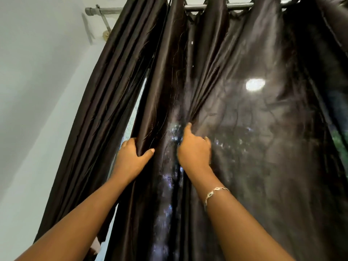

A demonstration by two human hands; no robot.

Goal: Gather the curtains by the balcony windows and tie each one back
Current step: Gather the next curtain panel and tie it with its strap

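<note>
Both bare forearms reach up from 6 o'clock, the right wrist wearing a thin silver chain bracelet [216, 193]. At centre, the left hand [131, 157] clamps the edge of the glossy dark brown satin curtain [244, 119], thumb in front and fingers behind. Just beside it the right hand [194, 149] curls its fingers into a fold, pinching cloth. The curtain hangs spread from a grey metal rod [105, 10] at 12 o'clock, covering the window. A bunched dark panel [113, 81] hangs at 10 o'clock against the white wall [37, 91]. A bright spot of light [255, 84] shows at 2 o'clock.
</note>
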